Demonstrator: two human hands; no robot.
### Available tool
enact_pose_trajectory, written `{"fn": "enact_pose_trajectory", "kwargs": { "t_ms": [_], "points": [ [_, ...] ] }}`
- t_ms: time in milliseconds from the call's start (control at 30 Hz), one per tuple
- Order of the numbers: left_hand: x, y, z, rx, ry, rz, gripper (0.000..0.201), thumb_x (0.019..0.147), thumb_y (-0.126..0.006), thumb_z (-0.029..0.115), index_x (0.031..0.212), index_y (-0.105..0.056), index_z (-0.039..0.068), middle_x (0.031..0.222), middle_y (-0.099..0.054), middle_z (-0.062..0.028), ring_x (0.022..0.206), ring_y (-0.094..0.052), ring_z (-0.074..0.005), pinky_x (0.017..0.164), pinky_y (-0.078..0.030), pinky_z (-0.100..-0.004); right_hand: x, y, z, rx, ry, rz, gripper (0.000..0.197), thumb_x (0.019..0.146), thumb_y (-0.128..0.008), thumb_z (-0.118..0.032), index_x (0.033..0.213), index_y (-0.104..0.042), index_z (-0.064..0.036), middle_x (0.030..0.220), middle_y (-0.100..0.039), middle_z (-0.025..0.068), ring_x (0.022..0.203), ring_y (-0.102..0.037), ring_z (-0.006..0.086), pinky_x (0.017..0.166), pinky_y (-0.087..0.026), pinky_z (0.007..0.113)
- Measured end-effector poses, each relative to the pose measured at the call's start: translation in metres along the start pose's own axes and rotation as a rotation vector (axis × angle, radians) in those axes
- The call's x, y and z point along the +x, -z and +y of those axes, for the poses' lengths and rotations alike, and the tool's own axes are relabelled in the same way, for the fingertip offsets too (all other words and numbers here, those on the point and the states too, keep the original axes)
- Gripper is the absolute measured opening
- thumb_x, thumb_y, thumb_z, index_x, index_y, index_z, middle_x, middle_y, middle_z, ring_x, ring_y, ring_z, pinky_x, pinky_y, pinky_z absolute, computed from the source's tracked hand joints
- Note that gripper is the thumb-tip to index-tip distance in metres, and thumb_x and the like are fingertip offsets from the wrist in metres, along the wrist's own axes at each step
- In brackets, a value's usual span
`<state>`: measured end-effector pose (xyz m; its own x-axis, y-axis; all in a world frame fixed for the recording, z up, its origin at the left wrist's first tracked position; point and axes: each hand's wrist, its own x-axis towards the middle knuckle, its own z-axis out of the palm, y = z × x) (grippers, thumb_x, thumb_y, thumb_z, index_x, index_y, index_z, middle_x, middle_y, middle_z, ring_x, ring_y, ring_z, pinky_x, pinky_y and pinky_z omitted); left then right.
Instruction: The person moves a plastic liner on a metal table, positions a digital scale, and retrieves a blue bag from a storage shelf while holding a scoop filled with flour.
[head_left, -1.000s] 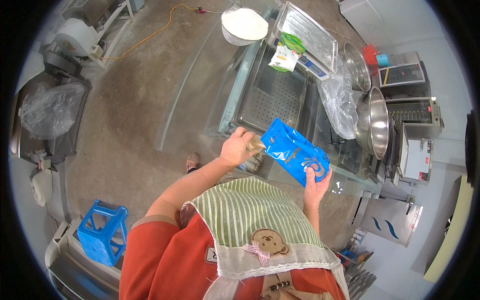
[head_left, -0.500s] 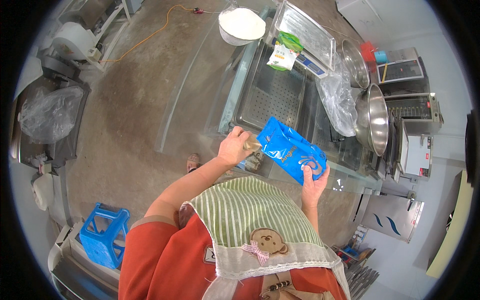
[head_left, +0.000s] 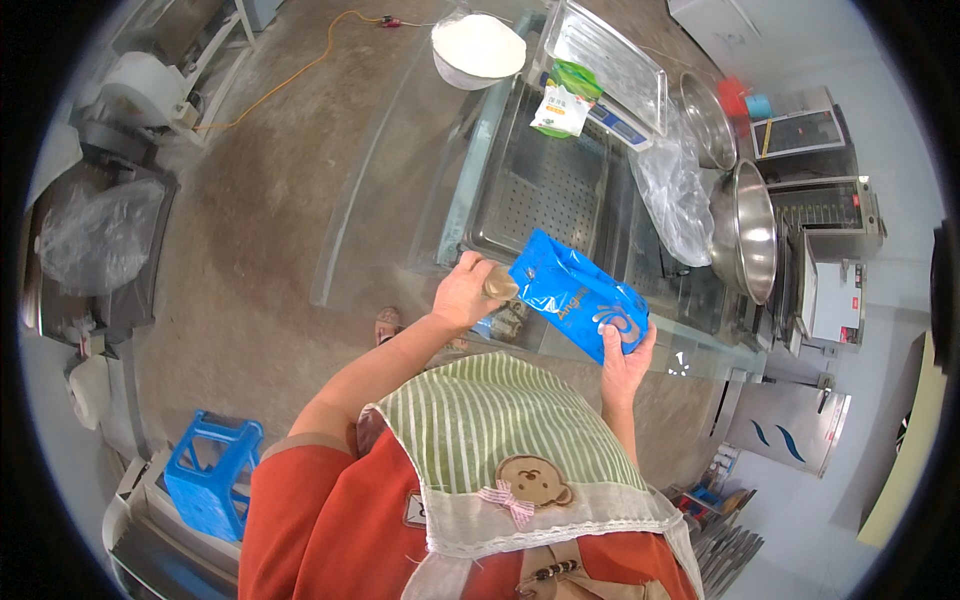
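Observation:
A shiny blue packet [head_left: 575, 295] slants across the front edge of the glass-topped counter. My right hand [head_left: 626, 365] grips its lower right end, thumb on top. At the packet's upper left end, my left hand [head_left: 464, 292] is closed round a small tan, cup-like container [head_left: 500, 284]. That container's rim is up against the packet's end; what is inside it cannot be made out. Further off, a green and white pouch [head_left: 566, 100] lies against the front of a digital scale [head_left: 618, 125] that carries a metal tray [head_left: 608, 60].
A bowl of white powder [head_left: 478, 48] stands at the counter's far left corner. Large steel bowls [head_left: 752, 232] and a crumpled clear plastic bag [head_left: 672, 190] line the right side. A blue stool [head_left: 210, 470] is on the floor at left. An orange cord [head_left: 290, 82] runs across the floor.
The view has shifted slightly. Both hands keep their grip, with the packet and the tan container still end to end; the container looks turned a little.

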<state>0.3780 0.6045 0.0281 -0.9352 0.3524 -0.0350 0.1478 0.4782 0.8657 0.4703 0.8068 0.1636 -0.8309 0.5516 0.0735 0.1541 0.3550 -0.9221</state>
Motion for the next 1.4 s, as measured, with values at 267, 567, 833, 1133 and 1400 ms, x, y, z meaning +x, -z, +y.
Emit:
{"fn": "enact_pose_trajectory", "kwargs": {
  "t_ms": [267,567,833,1133,1400],
  "points": [
    [0.001,-0.001,-0.004,-0.002,-0.018,0.020,0.052,0.065,-0.077,0.017,0.111,-0.055,0.010,0.115,-0.048,-0.0107,0.099,-0.056,-0.0325,0.081,-0.049,-0.0410,-0.001,-0.001,0.002,-0.061,0.006,-0.030,0.055,0.080,-0.072,-0.023,0.121,-0.043,0.0006,0.109,-0.055,0.0079,0.099,-0.051,0.0142,0.089,-0.041,0.029],
    [0.001,0.003,-0.005,-0.012,-0.028,-0.032,0.051,0.067,-0.076,0.018,0.112,-0.054,0.011,0.118,-0.045,-0.0088,0.103,-0.054,-0.0297,0.085,-0.048,-0.0389,-0.003,-0.001,0.008,-0.118,0.018,-0.019,0.057,0.081,-0.072,-0.024,0.121,-0.042,0.0014,0.109,-0.055,0.0087,0.099,-0.051,0.0145,0.088,-0.042,0.029],
    [0.001,0.005,-0.010,-0.115,-0.004,-0.045,0.052,0.067,-0.075,0.017,0.114,-0.053,0.010,0.118,-0.046,-0.0091,0.102,-0.055,-0.0309,0.084,-0.048,-0.0397,-0.005,-0.007,0.003,-0.164,0.023,0.000,0.055,0.081,-0.072,-0.025,0.119,-0.044,0.0017,0.108,-0.055,0.0091,0.099,-0.051,0.0149,0.087,-0.042,0.029],
    [-0.016,0.017,-0.040,-0.073,-0.056,0.039,0.046,0.068,-0.069,0.010,0.112,-0.057,0.009,0.101,-0.055,-0.0099,0.067,-0.057,-0.0224,0.064,-0.049,-0.0340,-0.012,-0.024,-0.010,-0.152,-0.014,0.015,0.058,0.079,-0.072,-0.032,0.118,-0.044,0.0020,0.107,-0.055,0.0107,0.099,-0.050,0.0172,0.088,-0.042,0.031],
    [-0.018,0.039,-0.037,-0.253,0.026,-0.125,0.033,0.071,-0.066,0.007,0.103,-0.059,0.007,0.094,-0.058,-0.0091,0.070,-0.059,-0.0239,0.067,-0.049,-0.0340,-0.016,-0.036,-0.010,-0.236,-0.027,0.048,0.060,0.080,-0.071,-0.037,0.117,-0.045,0.0026,0.109,-0.055,0.0125,0.100,-0.052,0.0201,0.088,-0.042,0.032]
  ]
}}
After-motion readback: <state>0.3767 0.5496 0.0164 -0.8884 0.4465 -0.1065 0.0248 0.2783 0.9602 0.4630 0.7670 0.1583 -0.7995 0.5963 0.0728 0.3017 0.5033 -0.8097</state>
